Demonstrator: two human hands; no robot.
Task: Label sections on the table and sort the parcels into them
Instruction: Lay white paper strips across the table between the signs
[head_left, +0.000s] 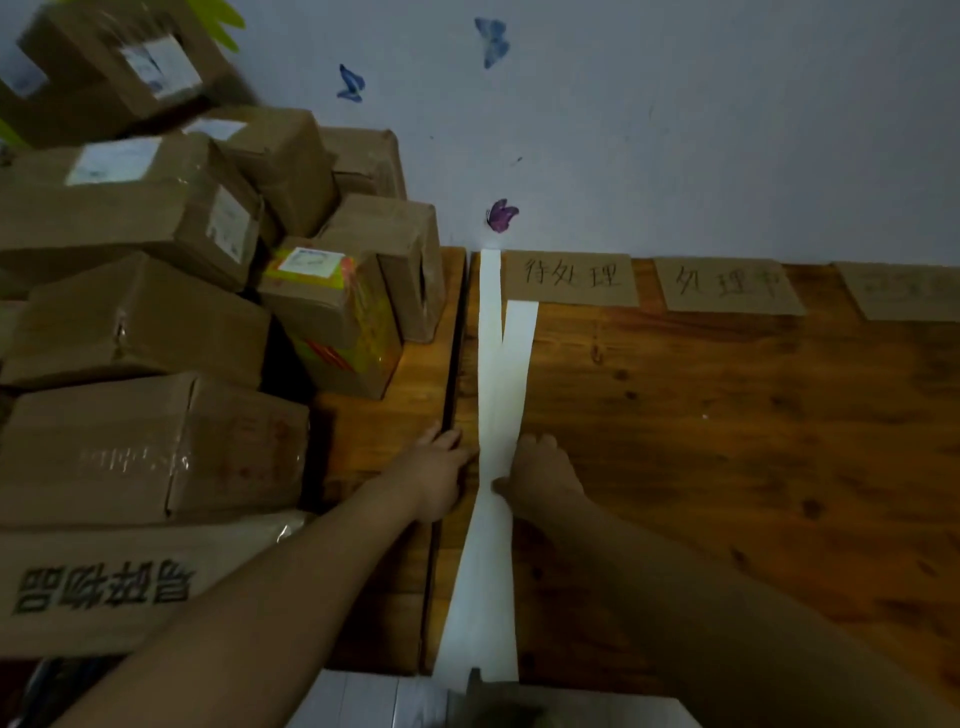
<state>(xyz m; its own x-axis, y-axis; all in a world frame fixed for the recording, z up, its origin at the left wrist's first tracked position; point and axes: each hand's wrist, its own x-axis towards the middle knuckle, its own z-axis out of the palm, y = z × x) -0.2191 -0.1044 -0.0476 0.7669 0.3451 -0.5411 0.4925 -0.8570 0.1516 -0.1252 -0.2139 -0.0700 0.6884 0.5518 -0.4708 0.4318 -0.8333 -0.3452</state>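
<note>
A person's two hands work a long white paper strip (494, 415) laid down the centre of the frame on a wooden bench (727, 441), apparently as a divider marking the edge of the first sorting section. The left hand (441, 467) lies flat beside the strip, fingers together, seemingly steadying it near the seam between the two boards; the right hand (540, 475) pinches the strip between thumb and fingers at its narrowest point, where the paper is gathered. A second, shorter strip (519, 332) overlaps the first higher up, forming a fork. Along the wall at upper right sit three brown cardboard labels: the first label (571, 278) and second label (730, 286) bear handwritten characters, while the third label (904, 288) is too dim to read. The parcels (145, 312), a tall heap of taped brown boxes, fill the left of the frame, still unsorted and crowding the strip's left side. Butterfly stickers (501, 215) dot the wall
</note>
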